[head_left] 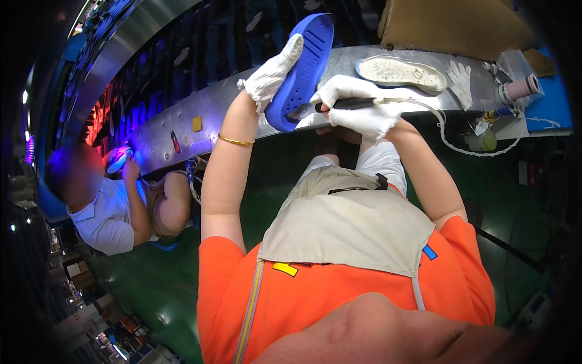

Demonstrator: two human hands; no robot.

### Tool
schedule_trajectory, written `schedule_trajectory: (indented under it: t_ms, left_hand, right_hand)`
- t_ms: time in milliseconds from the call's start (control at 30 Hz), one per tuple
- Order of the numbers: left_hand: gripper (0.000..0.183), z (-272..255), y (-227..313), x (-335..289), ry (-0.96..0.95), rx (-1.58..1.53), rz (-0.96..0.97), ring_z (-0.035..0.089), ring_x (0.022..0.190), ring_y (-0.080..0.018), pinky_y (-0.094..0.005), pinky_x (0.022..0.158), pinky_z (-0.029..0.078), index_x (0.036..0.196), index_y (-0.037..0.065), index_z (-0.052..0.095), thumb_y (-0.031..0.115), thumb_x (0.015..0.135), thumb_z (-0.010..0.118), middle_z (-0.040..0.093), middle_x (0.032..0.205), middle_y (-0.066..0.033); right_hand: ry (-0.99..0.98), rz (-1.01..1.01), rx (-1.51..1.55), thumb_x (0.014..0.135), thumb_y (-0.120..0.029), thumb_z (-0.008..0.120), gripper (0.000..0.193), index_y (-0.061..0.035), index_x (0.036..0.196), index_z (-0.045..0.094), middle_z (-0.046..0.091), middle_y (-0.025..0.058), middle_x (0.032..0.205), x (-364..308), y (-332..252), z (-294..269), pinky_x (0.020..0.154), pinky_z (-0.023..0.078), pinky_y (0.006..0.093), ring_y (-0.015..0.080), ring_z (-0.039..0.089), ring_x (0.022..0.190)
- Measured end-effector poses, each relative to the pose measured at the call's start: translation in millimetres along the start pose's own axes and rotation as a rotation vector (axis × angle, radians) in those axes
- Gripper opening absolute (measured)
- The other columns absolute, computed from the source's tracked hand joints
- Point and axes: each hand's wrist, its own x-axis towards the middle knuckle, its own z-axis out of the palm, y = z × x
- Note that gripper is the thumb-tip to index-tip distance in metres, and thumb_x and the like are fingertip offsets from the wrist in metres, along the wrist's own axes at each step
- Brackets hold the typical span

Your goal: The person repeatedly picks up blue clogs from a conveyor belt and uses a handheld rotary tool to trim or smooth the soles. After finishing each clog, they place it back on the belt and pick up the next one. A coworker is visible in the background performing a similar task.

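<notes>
My left hand [274,71], in a white knit glove, grips a blue shoe sole [304,68] by its left edge. The sole stands tilted, its face with slots and small holes turned toward me. In my right hand [361,115], also gloved in white, is a brush [348,104] with a dark handle. Its bristle end touches or nearly touches the lower part of the blue sole. From the handle's back end a pale hose [427,106] runs off to the right. Beyond my right hand a white shoe sole [400,73] lies on the metal bench.
The metal bench [212,100] borders a dark conveyor [209,45]. A spare white glove [461,84], a pink roll [519,89] and a small jar [482,141] are at the right. A seated person [106,206] works at the left under blue light. Cardboard [451,27] stands behind.
</notes>
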Motion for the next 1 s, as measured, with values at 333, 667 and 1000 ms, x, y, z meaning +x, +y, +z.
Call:
schedule_trajectory:
  t_ms: [333, 667, 1000]
  left_hand:
    - [0.072, -4.4, -2.8, 10.6, 0.033, 0.009, -0.011, 0.063, 0.082, -0.0200, -0.0319, 0.072, 0.054, 0.120, 0.006, 0.057, 0.067, 0.081, 0.054, 0.064, 0.099, -0.0125]
    - [0.091, -14.9, 9.4, -28.8, -0.070, -0.763, 0.642, 0.053, 0.115, -0.0249, -0.0427, 0.099, 0.046, 0.137, 0.007, 0.037, 0.076, 0.078, 0.041, 0.053, 0.127, -0.0121]
    - [0.058, 39.1, -88.5, -21.7, -0.078, -0.991, 0.209, 0.055, 0.107, -0.0242, -0.0401, 0.099, 0.045, 0.126, 0.008, 0.050, 0.054, 0.090, 0.049, 0.056, 0.118, -0.0110]
  right_hand:
    - [0.009, 0.018, -0.193, 0.077, -0.014, 0.064, 0.015, -0.0099, 0.091, 0.061, 0.062, 0.0028, 0.089, 13.7, 4.2, -15.9, 0.061, 0.052, 0.0266, 0.0119, 0.059, 0.076]
    - [0.123, -0.130, 0.406, 0.078, -0.002, 0.071, 0.017, -0.0061, 0.089, 0.058, 0.062, 0.0092, 0.108, -3.7, -3.8, -35.2, 0.079, 0.052, 0.0290, 0.0153, 0.062, 0.090]
    - [0.336, -0.209, 0.095, 0.081, -0.004, 0.064, 0.017, -0.0040, 0.096, 0.056, 0.064, 0.0067, 0.091, -6.6, 17.9, -9.0, 0.069, 0.053, 0.0263, 0.0115, 0.063, 0.080]
